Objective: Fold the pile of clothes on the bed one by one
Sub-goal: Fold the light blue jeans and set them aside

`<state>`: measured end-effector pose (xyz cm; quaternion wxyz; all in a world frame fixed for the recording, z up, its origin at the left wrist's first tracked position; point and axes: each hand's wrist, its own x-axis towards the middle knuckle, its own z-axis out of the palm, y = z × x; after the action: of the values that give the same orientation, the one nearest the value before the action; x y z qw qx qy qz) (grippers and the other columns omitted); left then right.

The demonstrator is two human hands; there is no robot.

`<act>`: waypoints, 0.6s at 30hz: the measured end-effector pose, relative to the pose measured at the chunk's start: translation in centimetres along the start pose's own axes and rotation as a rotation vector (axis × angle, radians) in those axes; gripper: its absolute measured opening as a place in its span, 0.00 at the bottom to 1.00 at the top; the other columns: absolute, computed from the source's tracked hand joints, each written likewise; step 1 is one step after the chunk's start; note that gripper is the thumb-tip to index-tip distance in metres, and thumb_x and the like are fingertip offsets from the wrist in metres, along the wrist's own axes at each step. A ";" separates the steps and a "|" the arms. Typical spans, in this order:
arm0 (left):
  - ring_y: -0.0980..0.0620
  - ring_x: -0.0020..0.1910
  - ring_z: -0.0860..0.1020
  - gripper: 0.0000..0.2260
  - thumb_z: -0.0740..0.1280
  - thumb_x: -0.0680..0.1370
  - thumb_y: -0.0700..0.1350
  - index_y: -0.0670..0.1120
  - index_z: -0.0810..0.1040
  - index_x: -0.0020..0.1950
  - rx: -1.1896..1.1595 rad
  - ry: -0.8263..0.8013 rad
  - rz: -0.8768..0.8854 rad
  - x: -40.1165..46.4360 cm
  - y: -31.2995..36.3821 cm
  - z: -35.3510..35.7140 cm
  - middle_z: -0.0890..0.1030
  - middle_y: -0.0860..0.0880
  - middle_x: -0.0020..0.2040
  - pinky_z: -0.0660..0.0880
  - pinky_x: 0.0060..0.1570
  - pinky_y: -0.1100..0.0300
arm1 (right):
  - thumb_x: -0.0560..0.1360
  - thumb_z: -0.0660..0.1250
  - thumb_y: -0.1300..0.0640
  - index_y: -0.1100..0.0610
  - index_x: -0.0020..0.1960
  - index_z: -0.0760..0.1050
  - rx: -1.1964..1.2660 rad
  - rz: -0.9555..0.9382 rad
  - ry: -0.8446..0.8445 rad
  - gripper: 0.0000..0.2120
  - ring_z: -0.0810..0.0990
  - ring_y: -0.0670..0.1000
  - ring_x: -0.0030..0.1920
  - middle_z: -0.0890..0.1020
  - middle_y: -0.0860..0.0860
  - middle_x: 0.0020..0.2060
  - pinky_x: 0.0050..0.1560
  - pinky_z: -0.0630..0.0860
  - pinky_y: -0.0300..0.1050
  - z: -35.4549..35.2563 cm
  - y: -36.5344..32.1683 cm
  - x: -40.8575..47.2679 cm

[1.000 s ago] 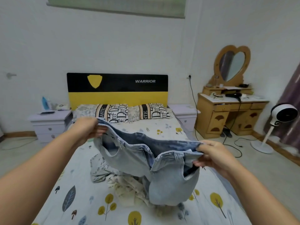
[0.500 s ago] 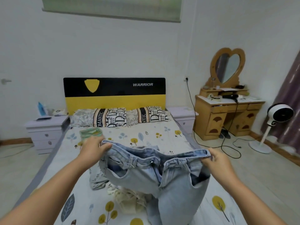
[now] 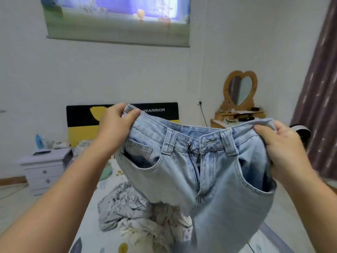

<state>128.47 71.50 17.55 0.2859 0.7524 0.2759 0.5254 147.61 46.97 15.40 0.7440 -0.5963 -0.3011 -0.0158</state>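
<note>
Jeans (image 3: pixel 209 172) of pale blue denim hang in the air above the bed (image 3: pixel 91 216), held up by the waistband with the front facing the camera, the button undone and the zip open. The left hand (image 3: pixel 116 126) pinches the left end of the waistband, thumb on the near side and fingers curled over the top edge. The right hand (image 3: pixel 284 148) grips the right end of the waistband the same way, fingers wrapped round the denim and thumb pressed on the front. Both hands are raised and well apart, so the waistband runs stretched between them, sagging a little in the middle. The legs of the jeans drop down toward the bed and run out of view at the bottom edge. Under the jeans, on the bed, lies the pile of clothes (image 3: pixel 138 214), crumpled, with a grey patterned piece on top of lighter floral ones. A folded green garment (image 3: pixel 106 170) lies on the bed beyond the pile, partly hidden by the left forearm. Behind the jeans stands the black and yellow headboard (image 3: pixel 82 123) with the word WARRIOR. Left of the bed is a white nightstand (image 3: pixel 45 168) with a phone (image 3: pixel 41 153) on it. Right of the bed, a wooden dresser with a heart-shaped mirror (image 3: pixel 240 90) stands against the wall, near a purple curtain (image 3: pixel 317 92).
</note>
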 end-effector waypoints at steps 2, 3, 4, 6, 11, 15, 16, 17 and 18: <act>0.49 0.37 0.73 0.14 0.67 0.72 0.53 0.41 0.77 0.39 0.005 0.038 0.083 1.4 2.6 -1.6 0.78 0.36 0.38 0.73 0.41 0.47 | 0.76 0.63 0.62 0.55 0.39 0.77 0.065 -0.025 0.005 0.09 0.81 0.47 0.35 0.83 0.48 0.31 0.37 0.79 0.39 -0.5 -3.5 -0.2; 0.50 0.36 0.73 0.13 0.67 0.71 0.53 0.43 0.76 0.37 -0.013 0.040 0.126 2.0 3.9 -2.4 0.78 0.38 0.37 0.73 0.41 0.50 | 0.76 0.62 0.63 0.55 0.38 0.77 0.101 -0.043 0.000 0.10 0.81 0.46 0.33 0.83 0.48 0.30 0.35 0.78 0.38 -0.6 -5.2 -0.6; 0.51 0.36 0.73 0.11 0.68 0.72 0.52 0.45 0.76 0.38 -0.029 0.039 0.167 2.6 5.1 -3.2 0.78 0.42 0.37 0.72 0.40 0.55 | 0.77 0.62 0.63 0.55 0.38 0.76 0.142 -0.060 -0.006 0.11 0.81 0.45 0.32 0.83 0.48 0.29 0.34 0.78 0.37 -0.8 -6.7 -0.7; 0.57 0.33 0.73 0.07 0.69 0.73 0.50 0.48 0.78 0.40 -0.041 0.045 0.230 3.5 7.5 -4.5 0.78 0.47 0.36 0.71 0.38 0.61 | 0.77 0.61 0.64 0.55 0.38 0.76 0.203 -0.095 -0.003 0.12 0.82 0.44 0.32 0.83 0.47 0.28 0.34 0.78 0.37 -1.3 -9.1 -1.0; 0.50 0.38 0.75 0.09 0.69 0.71 0.52 0.48 0.77 0.35 -0.104 -0.045 0.229 4.5 9.0 -3.1 0.79 0.45 0.37 0.73 0.42 0.55 | 0.77 0.61 0.64 0.57 0.39 0.76 0.211 -0.061 0.011 0.10 0.83 0.48 0.35 0.83 0.50 0.31 0.40 0.81 0.44 -2.5 -9.5 -1.0; 0.50 0.38 0.75 0.09 0.69 0.74 0.49 0.43 0.78 0.41 -0.080 -0.207 0.113 2.6 5.1 2.2 0.80 0.42 0.39 0.71 0.41 0.55 | 0.77 0.61 0.64 0.58 0.41 0.78 0.139 0.106 0.016 0.09 0.82 0.54 0.40 0.84 0.55 0.37 0.45 0.81 0.50 -3.8 -4.3 -1.4; 0.50 0.38 0.75 0.08 0.68 0.75 0.48 0.44 0.79 0.40 -0.078 -0.244 0.077 1.9 3.9 3.8 0.80 0.44 0.38 0.70 0.40 0.57 | 0.77 0.61 0.64 0.59 0.42 0.78 0.121 0.145 0.017 0.09 0.82 0.54 0.40 0.84 0.56 0.37 0.44 0.80 0.49 -4.1 -2.7 -1.7; 0.52 0.36 0.74 0.08 0.68 0.75 0.46 0.44 0.79 0.40 -0.062 -0.273 0.050 1.1 2.7 5.4 0.79 0.46 0.36 0.69 0.38 0.58 | 0.77 0.61 0.64 0.60 0.43 0.78 0.098 0.181 0.024 0.08 0.81 0.54 0.39 0.83 0.56 0.37 0.42 0.80 0.47 -4.5 -1.2 -2.0; 0.53 0.35 0.73 0.08 0.68 0.76 0.46 0.44 0.79 0.39 -0.043 -0.300 0.034 0.2 1.6 6.9 0.79 0.46 0.35 0.68 0.36 0.59 | 0.77 0.61 0.64 0.60 0.43 0.77 0.077 0.214 0.033 0.08 0.81 0.53 0.38 0.82 0.56 0.37 0.38 0.79 0.44 -4.9 0.3 -2.3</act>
<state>135.29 69.55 16.84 0.3312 0.8206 0.2061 0.4177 147.92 41.91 13.51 0.7687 -0.5957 -0.2234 0.0656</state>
